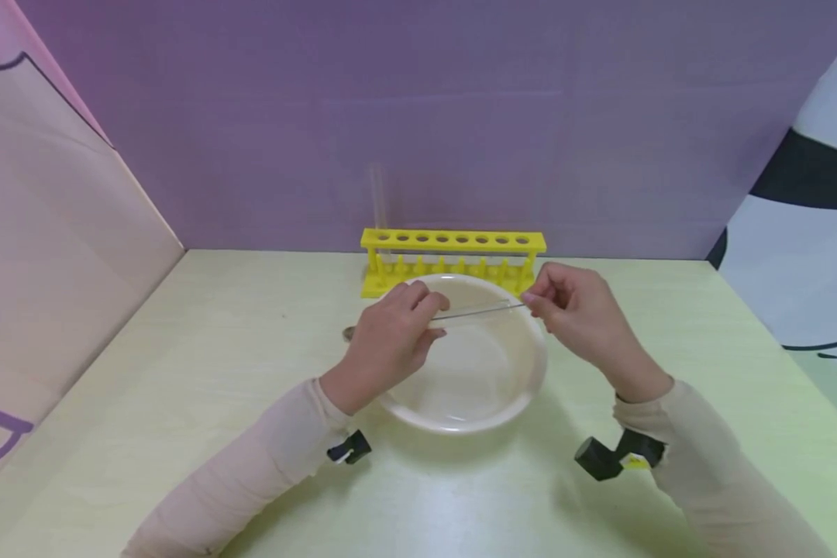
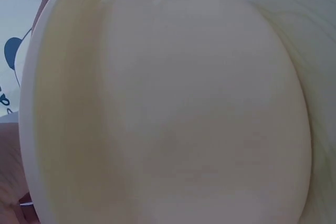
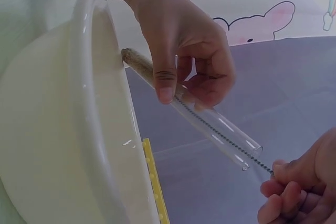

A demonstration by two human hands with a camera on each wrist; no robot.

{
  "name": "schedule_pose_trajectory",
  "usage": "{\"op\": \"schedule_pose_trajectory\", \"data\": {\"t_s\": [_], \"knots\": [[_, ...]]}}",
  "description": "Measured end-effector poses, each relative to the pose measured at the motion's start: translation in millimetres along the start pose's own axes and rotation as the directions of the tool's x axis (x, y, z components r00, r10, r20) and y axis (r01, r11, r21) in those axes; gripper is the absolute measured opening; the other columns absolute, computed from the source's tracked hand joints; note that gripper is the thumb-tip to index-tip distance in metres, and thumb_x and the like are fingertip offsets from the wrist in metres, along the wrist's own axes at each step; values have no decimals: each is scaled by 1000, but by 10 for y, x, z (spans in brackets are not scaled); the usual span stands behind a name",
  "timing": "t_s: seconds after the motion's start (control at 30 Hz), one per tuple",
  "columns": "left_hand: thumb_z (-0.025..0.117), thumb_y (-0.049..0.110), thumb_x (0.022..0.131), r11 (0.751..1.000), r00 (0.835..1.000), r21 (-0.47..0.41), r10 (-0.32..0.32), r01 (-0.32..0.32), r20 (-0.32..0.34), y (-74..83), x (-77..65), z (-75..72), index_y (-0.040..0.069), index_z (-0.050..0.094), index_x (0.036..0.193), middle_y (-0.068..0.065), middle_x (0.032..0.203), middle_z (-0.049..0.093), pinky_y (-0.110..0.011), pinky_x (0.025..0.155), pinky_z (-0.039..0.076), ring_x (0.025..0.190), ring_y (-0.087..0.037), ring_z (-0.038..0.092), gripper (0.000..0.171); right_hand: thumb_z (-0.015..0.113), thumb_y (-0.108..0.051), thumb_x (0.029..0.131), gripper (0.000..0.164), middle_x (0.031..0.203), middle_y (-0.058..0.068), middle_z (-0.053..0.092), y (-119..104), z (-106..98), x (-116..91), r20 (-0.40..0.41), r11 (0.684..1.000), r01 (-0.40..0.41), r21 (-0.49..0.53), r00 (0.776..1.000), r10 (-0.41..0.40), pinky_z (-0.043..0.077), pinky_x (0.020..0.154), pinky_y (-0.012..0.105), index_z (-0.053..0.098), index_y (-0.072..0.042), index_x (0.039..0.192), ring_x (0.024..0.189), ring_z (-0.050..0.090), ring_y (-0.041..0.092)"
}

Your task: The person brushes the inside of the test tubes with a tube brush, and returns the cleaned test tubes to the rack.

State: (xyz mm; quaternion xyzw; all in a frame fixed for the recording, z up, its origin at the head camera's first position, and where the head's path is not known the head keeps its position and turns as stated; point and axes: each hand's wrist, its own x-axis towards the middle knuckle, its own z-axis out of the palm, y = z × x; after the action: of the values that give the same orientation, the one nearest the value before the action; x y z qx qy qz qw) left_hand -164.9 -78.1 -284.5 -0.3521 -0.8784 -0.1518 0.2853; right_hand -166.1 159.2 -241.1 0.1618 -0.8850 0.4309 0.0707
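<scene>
My left hand (image 1: 397, 329) grips a clear glass test tube (image 3: 231, 135) over the white basin (image 1: 455, 426). Inside the tube runs the twisted wire of a test tube brush (image 3: 215, 130), its brown bristles (image 3: 137, 62) packed at the far end beyond the left fingers. Past the tube's mouth, the thumb and fingers of my right hand (image 1: 575, 318) pinch the bare end of that wire. The tube lies nearly level in the head view. In the left wrist view the basin's inside (image 2: 199, 87) fills most of the picture, and the tube is out of sight.
Behind the basin stands a yellow test tube rack (image 1: 453, 240) with a row of holes. One clear test tube (image 1: 379, 194) is upright in its leftmost hole. A purple panel (image 1: 418, 116) closes off the back of the pale table (image 1: 251, 333).
</scene>
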Motion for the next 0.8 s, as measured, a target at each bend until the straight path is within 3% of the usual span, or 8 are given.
{"op": "schedule_pose_trajectory", "data": {"t_s": [0.5,0.67,0.8], "knots": [[74,7,79,1000,1000,20,7,-7,-5,-31,19,-52,8,62,103,-5,98,65,-28,61,51,82,-20,59,27,61,10,84,20,71,11,59,128,61,-4,-87,980,197,26,977,-194,36,47,20,52,-1,70,56,45,11],[74,6,79,999,1000,32,11,-11,-9,-52,17,-51,8,62,102,-5,97,66,-27,60,50,81,-21,59,27,62,11,82,22,71,8,61,159,93,-23,-120,967,256,9,960,-253,43,57,16,52,-2,68,65,52,6],[73,4,79,999,1000,39,16,-16,-5,-58,17,-46,8,62,102,-4,97,66,-27,60,50,82,-21,59,26,65,12,80,27,70,2,62,206,107,-44,-146,948,315,-38,937,-317,40,59,16,51,-6,65,68,53,5]]}}
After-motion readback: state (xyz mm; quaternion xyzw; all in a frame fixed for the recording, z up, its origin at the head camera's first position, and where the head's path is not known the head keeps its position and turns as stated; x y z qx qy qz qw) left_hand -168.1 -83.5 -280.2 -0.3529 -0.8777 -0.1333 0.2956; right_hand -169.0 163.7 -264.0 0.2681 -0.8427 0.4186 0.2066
